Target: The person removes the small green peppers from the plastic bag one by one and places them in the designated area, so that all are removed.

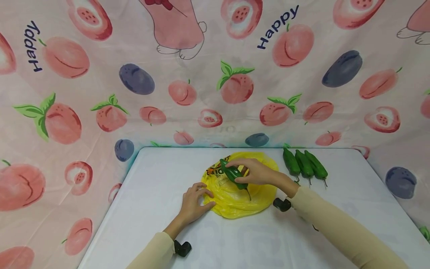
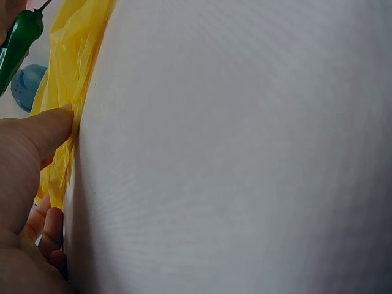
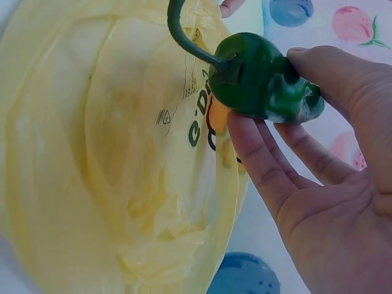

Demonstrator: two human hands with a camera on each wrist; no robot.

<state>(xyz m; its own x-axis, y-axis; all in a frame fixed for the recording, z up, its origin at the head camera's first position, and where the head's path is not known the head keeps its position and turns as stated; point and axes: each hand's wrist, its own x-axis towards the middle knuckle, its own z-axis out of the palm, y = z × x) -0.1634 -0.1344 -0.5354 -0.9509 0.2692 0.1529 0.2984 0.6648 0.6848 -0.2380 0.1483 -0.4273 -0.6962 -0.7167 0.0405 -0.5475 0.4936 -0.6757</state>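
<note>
A glossy green pepper (image 1: 232, 173) with a curved stem is pinched between the thumb and fingers of my right hand (image 1: 256, 172). In the right wrist view, the stem end of the pepper (image 3: 248, 76) faces the camera. Beneath it, a yellow plastic bag (image 1: 231, 205) with dark and orange print lies spread in a rounded shape on the white table. My left hand (image 1: 195, 203) rests at the bag's left edge, fingers spread and thumb touching the plastic. The left wrist view has the thumb of the left hand (image 2: 37, 135) against the yellow bag (image 2: 76, 61).
Three more green peppers (image 1: 304, 164) lie side by side at the table's back right, stems toward the front. The white table (image 1: 235, 243) meets a fruit-printed cloth (image 1: 201, 74) hanging behind it. Each wrist wears a small black device (image 1: 182, 248).
</note>
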